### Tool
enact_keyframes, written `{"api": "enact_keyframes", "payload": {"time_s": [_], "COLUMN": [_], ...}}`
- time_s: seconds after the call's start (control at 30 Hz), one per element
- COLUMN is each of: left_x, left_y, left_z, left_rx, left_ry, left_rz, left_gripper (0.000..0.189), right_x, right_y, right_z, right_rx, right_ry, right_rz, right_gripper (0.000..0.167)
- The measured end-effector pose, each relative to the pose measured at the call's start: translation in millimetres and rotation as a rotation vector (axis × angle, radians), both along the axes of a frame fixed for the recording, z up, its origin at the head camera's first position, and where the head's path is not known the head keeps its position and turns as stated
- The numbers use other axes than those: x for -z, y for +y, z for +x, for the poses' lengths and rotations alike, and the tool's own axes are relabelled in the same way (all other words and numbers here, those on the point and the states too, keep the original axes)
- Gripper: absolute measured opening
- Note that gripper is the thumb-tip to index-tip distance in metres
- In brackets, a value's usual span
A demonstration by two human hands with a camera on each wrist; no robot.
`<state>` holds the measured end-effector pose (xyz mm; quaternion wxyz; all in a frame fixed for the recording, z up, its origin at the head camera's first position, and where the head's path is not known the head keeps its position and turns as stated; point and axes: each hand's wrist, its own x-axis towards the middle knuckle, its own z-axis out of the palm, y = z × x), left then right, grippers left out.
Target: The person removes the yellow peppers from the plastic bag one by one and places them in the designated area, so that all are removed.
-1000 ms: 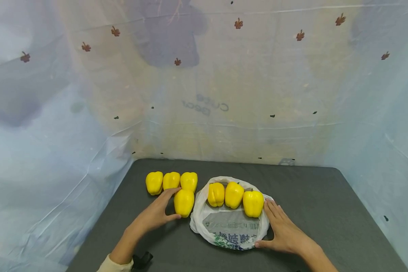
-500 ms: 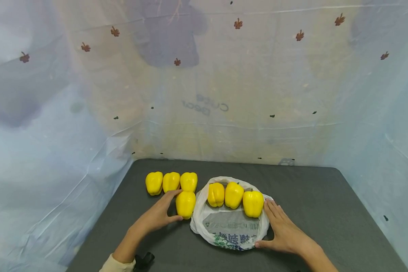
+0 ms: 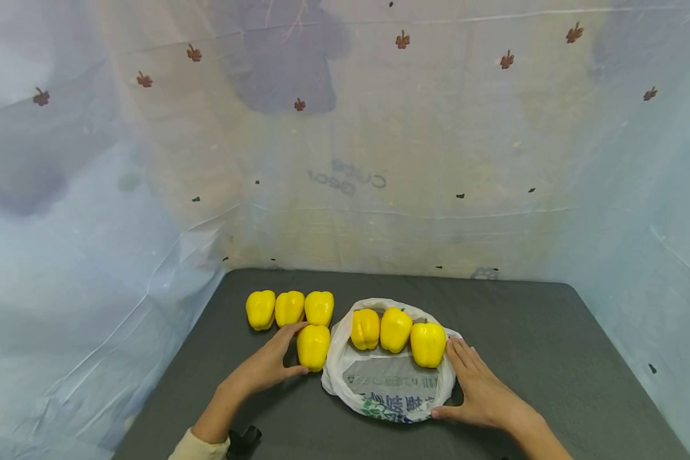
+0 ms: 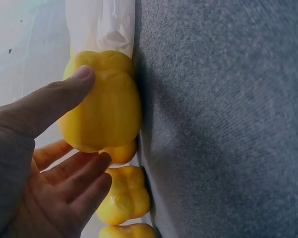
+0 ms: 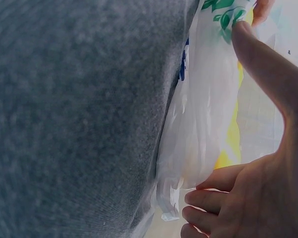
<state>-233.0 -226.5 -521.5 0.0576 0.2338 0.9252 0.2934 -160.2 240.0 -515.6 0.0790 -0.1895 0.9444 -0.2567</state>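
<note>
My left hand (image 3: 267, 362) holds a yellow bell pepper (image 3: 314, 348) between thumb and fingers, just left of the plastic bag's rim. In the left wrist view the thumb lies across the pepper (image 4: 106, 106), and the fingers reach around its far side. A white plastic bag (image 3: 335, 367) with its rim rolled open contains three more yellow peppers (image 3: 395, 330) along its back. My right hand (image 3: 485, 391) rests against the bag's right side, fingers extended and thumb at the front rim. From the right wrist, the bag's wall (image 5: 203, 109) shows between thumb and fingers.
Three yellow peppers (image 3: 290, 308) stand in a row at the back left of the dark grey table (image 3: 529, 332), the nearest one right behind the held pepper. A pale plastic curtain (image 3: 379, 147) surrounds the table at the back and sides.
My left hand has shifted slightly right and toward me with the pepper, bringing it closer to the bag's left rim. The right hand and the bag have stayed in place.
</note>
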Motion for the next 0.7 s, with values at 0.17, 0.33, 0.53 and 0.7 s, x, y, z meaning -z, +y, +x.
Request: {"api": "enact_keyframes", "payload": {"time_s": [0.17,0.33,0.53,0.7], "left_x": [-3.8,-9.7,-18.6,-25.6], "left_y": [-0.5,0.3,9.5,27.6], "left_z": [0.7,2.1,4.9,3.7], "left_rx": [0.002,-0.004,-0.008,0.018], "left_ry": [-0.003,0.026,0.089,0.167], "left_rz": [-0.016,-0.052,-0.095,-0.095], "left_gripper": [0.097,0.098,0.091,0.083], "right_x": [0.0,0.1,-0.7,-1.2], "right_y": [0.5,0.2,-0.3,-0.4], "right_z": [0.1,0.5,0.3,0.1], "right_rx": [-0.001,-0.002,-0.004,-0.004], "right_ry": [0.0,0.002,0.009,0.009], "right_rz": [-0.001,0.0,0.007,0.005], "right_gripper": [0.141,0.141,0.141,0.141]}}
